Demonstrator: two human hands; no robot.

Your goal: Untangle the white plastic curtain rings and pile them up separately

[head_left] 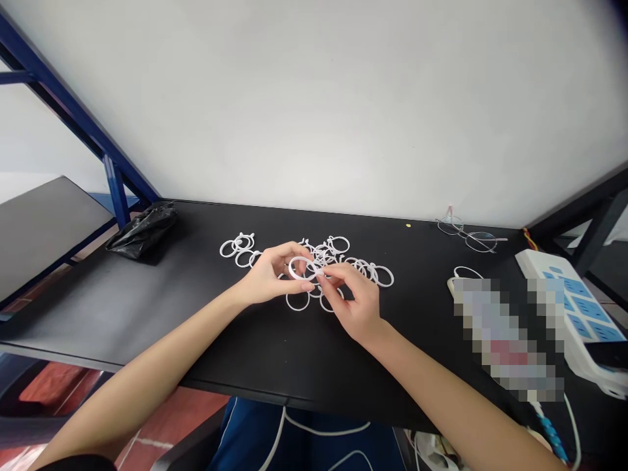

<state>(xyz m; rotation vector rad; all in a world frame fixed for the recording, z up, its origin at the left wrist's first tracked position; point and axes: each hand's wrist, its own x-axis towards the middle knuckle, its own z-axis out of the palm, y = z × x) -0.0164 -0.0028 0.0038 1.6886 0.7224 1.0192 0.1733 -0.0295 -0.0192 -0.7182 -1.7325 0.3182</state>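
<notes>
Above the middle of the black table, my left hand [267, 273] grips a white plastic curtain ring [290, 268] between thumb and fingers. My right hand [357, 299] pinches the same ring at its right side, where the small eyelet seems to be. Fingertips hide that spot, so I cannot tell whether a second piece is there. Behind and under both hands lies a loose pile of similar white rings [324, 252], several overlapping. A smaller group of rings [240, 243] rests left of my left hand. At the pile's right end, one ring [392, 278] lies near my right hand.
A crumpled black plastic bag [147, 230] sits at the back left. Eyeglasses [481, 243] lie at the back right. A white power strip [572, 288] and a pixelated object [510, 347] with a cable lie on the right. A white wall [314, 118] stands behind the table [235, 353].
</notes>
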